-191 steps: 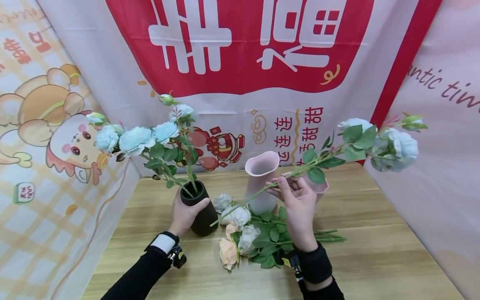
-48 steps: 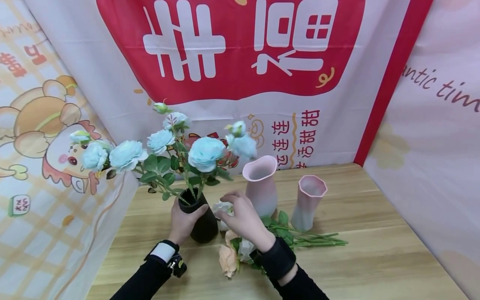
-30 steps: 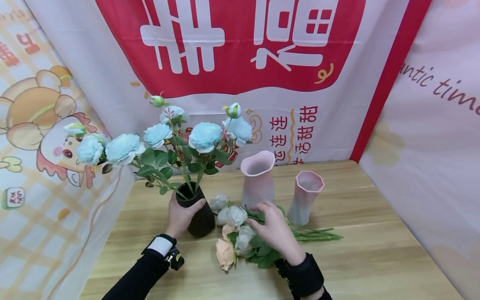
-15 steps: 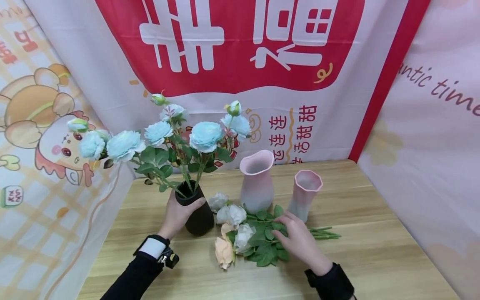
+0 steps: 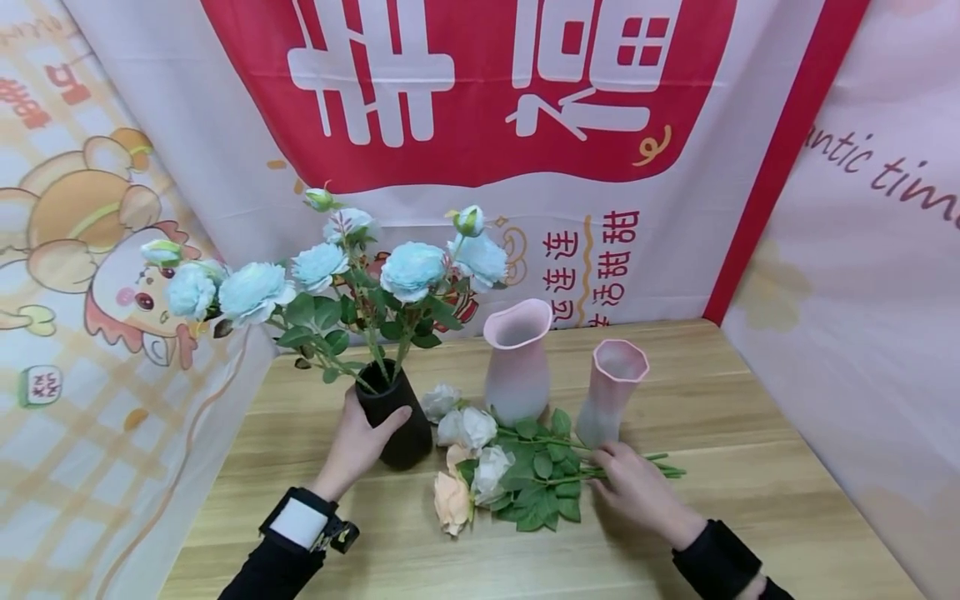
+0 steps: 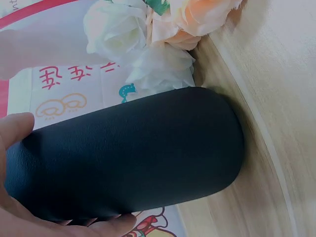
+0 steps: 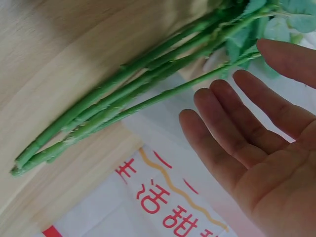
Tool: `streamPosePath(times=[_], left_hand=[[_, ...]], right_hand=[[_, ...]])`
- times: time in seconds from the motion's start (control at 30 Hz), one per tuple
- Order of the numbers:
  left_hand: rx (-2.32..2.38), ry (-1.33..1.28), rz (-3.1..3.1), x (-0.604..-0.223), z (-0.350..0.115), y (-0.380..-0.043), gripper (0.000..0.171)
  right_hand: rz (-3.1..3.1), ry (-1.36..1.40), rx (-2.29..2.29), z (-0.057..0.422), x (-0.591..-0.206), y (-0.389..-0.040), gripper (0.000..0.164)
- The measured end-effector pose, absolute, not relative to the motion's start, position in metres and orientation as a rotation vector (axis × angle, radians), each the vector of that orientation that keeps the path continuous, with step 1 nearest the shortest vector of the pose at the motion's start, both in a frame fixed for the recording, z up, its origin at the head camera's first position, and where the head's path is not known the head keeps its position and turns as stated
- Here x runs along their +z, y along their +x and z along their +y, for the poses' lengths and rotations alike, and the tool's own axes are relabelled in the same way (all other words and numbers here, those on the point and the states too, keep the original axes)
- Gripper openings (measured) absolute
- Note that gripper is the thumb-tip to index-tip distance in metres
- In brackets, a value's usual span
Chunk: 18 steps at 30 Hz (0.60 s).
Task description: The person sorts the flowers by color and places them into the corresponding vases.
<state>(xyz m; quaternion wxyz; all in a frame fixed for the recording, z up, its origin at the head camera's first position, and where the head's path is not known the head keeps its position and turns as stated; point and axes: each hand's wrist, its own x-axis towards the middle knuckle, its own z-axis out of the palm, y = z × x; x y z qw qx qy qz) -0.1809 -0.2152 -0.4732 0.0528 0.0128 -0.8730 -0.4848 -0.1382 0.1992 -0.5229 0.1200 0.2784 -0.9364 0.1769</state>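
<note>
My left hand grips a black vase near its mouth, thumb across the front; the left wrist view shows fingers round both sides of the vase. Several light blue artificial flowers stand in it, spreading left and right. My right hand is over the stems of a bunch of roses lying on the table. In the right wrist view its loosely bent fingers are beside the green stems, with nothing held. The lying bunch has white roses, peach roses and green leaves.
Behind the lying roses stands a pink-and-white vase with a wavy rim. A smaller pink-and-grey vase is right of it, close behind my right hand. Printed cloths hang round the wooden table.
My right hand put another blue flower stem into the black vase, released it and moved right to the lying stems. My left hand has stayed on the vase.
</note>
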Motion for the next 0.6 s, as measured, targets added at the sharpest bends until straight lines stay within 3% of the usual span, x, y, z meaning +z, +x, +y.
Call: streamPosePath(times=[0.23, 0.6], left_hand=[[-1.425, -0.054, -2.627, -0.476, -0.209, -0.168, 0.09], [-1.497, 0.14, -2.792, -0.458, -0.176, -0.136, 0.107]], right_hand=[[-2.756, 0.853, 0.496, 0.205, -0.527, -0.141, 0.027], [-2.776, 0.885, 0.489, 0.205, -0.534, -0.144, 0.029]])
